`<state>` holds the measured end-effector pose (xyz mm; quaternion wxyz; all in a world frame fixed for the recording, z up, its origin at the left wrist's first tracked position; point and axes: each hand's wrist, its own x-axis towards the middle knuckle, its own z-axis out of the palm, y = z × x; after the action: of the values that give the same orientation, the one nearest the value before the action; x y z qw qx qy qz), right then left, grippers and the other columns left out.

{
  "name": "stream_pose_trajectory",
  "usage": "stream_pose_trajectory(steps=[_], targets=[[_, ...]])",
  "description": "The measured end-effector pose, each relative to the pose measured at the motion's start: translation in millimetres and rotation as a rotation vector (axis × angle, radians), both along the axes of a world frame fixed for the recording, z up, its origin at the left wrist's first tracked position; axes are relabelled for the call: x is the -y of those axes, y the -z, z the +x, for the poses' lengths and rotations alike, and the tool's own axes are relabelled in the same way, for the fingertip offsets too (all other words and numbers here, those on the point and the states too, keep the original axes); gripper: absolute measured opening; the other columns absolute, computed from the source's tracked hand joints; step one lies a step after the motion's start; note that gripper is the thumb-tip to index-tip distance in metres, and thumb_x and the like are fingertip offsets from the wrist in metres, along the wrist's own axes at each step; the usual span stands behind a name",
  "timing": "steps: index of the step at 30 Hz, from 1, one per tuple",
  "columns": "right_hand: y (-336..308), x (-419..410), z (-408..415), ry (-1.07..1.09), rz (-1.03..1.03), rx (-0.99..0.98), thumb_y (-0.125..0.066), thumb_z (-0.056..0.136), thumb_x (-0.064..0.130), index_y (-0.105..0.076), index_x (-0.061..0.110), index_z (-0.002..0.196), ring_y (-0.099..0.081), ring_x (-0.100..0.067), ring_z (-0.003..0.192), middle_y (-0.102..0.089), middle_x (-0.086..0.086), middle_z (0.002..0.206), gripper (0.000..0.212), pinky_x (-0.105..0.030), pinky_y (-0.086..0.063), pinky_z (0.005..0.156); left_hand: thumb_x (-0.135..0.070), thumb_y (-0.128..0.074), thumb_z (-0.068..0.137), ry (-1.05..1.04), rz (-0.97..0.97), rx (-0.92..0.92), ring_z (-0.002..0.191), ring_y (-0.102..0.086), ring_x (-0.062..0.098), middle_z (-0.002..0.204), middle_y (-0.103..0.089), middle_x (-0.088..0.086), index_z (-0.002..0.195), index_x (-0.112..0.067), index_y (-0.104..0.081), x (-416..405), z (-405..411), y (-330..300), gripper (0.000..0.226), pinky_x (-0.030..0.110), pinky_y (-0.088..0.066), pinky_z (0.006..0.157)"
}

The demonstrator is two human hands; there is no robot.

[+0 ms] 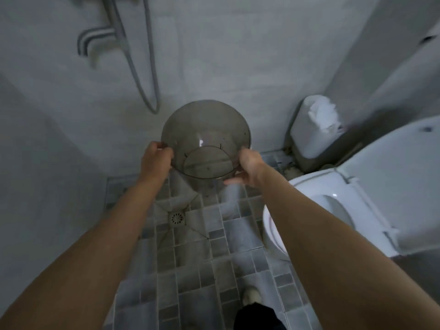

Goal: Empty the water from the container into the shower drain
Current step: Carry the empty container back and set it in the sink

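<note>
Gripping container (206, 139) — left hand (156, 158), right hand (250, 169) — above drain (177, 218)

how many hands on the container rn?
2. The left hand holds the left rim of the clear container; the right hand holds its right rim, fingers curled under. Nothing else touches it; each grip partly hides its fingers.
</note>
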<state>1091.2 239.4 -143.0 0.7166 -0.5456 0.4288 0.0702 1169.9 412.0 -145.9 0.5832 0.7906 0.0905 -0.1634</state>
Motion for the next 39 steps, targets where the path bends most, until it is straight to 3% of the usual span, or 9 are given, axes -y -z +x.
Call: stream_pose_trajectory(steps=[4,8,11,14,17,21,25,29,39], targets=[[-68,5,-63,0.066,-0.001,0.022,-0.035,0.092,0.010,-0.053,0.001,0.117,-0.058,-0.035,0.083,-0.057,-0.016,0.104,0.032,-0.045,-0.058,0.051,-0.019,-0.043,0.049,0.106,-0.075,0.075,0.081,-0.049,0.024,0.068,-0.049,0.013,0.063,-0.017,-0.045,33,-12,-48,0.014,0.042,-0.041,0.071],[-115,15,-160,0.194,-0.109,0.018,-0.034,0.088,0.007,-0.054,0.004,0.077,-0.050,-0.027,0.061,-0.045,-0.010,0.071,0.023,-0.055,-0.057,0.071,-0.024,-0.043,0.052,0.340,-0.093,0.118,0.083,-0.052,0.026,0.086,-0.055,0.029,0.063,-0.014,-0.047,90,-58,-79,0.015,0.044,-0.044,0.073],[-146,22,-243,0.369,-0.179,0.021,-0.033,0.086,0.004,-0.050,0.005,0.073,-0.048,-0.026,0.056,-0.046,-0.009,0.065,0.022,-0.060,-0.052,0.084,-0.024,-0.039,0.056,0.524,-0.115,0.126,0.098,-0.061,0.038,0.099,-0.059,0.030,0.066,-0.015,-0.051,126,-138,-117,0.018,0.051,-0.048,0.084],[-184,36,-343,0.567,-0.277,0.002,-0.029,0.086,0.002,-0.050,0.001,0.078,-0.056,-0.033,0.060,-0.052,-0.015,0.071,0.022,-0.049,-0.057,0.062,-0.023,-0.040,0.057,0.742,-0.132,0.152,0.108,-0.058,0.045,0.116,-0.057,0.036,0.081,-0.004,-0.058,172,-229,-146,0.036,0.057,-0.049,0.090],[-215,46,-451,0.767,-0.368,-0.043,-0.029,0.084,0.001,-0.047,0.004,0.071,-0.060,-0.032,0.053,-0.057,-0.019,0.061,0.022,-0.034,-0.054,0.040,-0.019,-0.046,0.065,0.962,-0.166,0.167,0.090,-0.056,0.034,0.093,-0.058,0.022,0.080,-0.008,-0.055,208,-340,-182,0.021,0.044,-0.052,0.082],[-235,40,-596,1.024,-0.369,-0.013,-0.028,0.083,0.001,-0.046,0.005,0.087,-0.049,-0.038,0.095,-0.041,-0.016,0.109,0.019,-0.051,-0.056,0.073,-0.019,-0.044,0.070,1.204,-0.268,0.120,0.065,-0.046,0.024,0.068,-0.048,0.003,0.063,-0.019,-0.045,244,-491,-211,0.007,0.034,-0.044,0.070],[-248,21,-734,1.273,-0.371,-0.043,-0.028,0.086,0.002,-0.040,0.011,0.114,-0.038,-0.036,0.110,-0.032,-0.014,0.131,0.031,-0.048,-0.055,0.063,-0.010,-0.043,0.082,1.416,-0.325,0.037,0.055,-0.040,0.018,0.066,-0.044,0.003,0.062,-0.018,-0.044,272,-639,-216,0.021,0.024,-0.035,0.051],[-257,3,-844,1.435,-0.358,-0.137,-0.032,0.093,0.012,-0.033,0.009,0.139,-0.027,-0.041,0.137,-0.020,-0.016,0.153,0.046,-0.049,-0.058,0.065,-0.015,-0.046,0.079,1.627,-0.325,-0.080,0.062,-0.044,0.015,0.079,-0.051,0.002,0.080,-0.019,-0.052,277,-763,-212,0.007,0.025,-0.039,0.056],[-246,0,-1018,1.763,-0.394,-0.180,-0.039,0.095,0.012,-0.038,0.010,0.137,-0.034,-0.032,0.127,-0.025,-0.011,0.151,0.042,-0.047,-0.052,0.060,-0.009,-0.034,0.093,1.970,-0.298,-0.191,0.060,-0.036,0.016,0.067,-0.039,0.001,0.084,-0.025,-0.049,306,-971,-222,0.024,0.036,-0.043,0.063]])
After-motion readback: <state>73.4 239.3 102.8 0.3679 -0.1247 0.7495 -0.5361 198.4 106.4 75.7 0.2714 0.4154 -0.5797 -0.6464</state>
